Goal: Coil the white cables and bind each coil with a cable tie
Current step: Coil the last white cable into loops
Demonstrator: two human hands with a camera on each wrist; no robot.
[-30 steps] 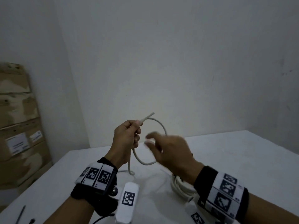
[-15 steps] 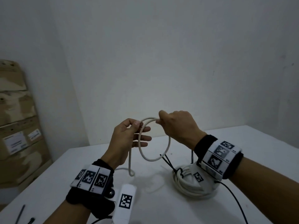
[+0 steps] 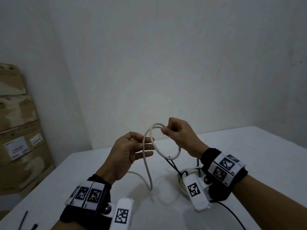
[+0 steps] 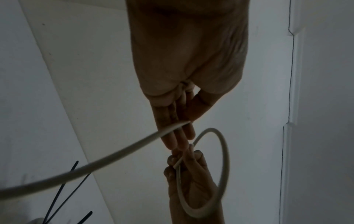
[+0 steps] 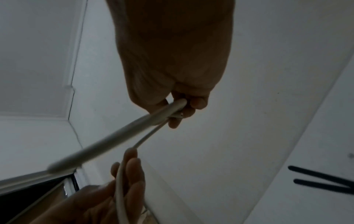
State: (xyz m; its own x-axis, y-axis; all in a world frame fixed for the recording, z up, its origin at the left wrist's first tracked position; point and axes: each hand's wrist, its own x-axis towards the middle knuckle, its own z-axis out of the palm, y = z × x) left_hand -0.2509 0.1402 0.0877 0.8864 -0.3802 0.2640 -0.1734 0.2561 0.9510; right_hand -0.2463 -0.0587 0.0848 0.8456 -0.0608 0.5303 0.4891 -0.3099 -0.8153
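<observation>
While cardboard boxes [image 3: 18, 127] are standing beside the white table [image 3: 249, 146], the right hand [image 3: 180, 135] is pinching the white cable [image 3: 147, 166]; the left hand [image 3: 131, 151] is lying spread against it.

The wrist camera [image 3: 196, 195] on the right arm covers part of the bound coil [image 3: 181, 186] on the table [image 3: 249, 155]. Black cable ties [image 3: 25, 220] run off the head view's lower left edge. In the left wrist view the cable [image 4: 114, 153] leaves blurred at the left edge. The left hand [image 5: 107, 194] is blurred and cut by the bottom edge of the right wrist view. Box [image 3: 18, 130] labels are too small to read.
</observation>
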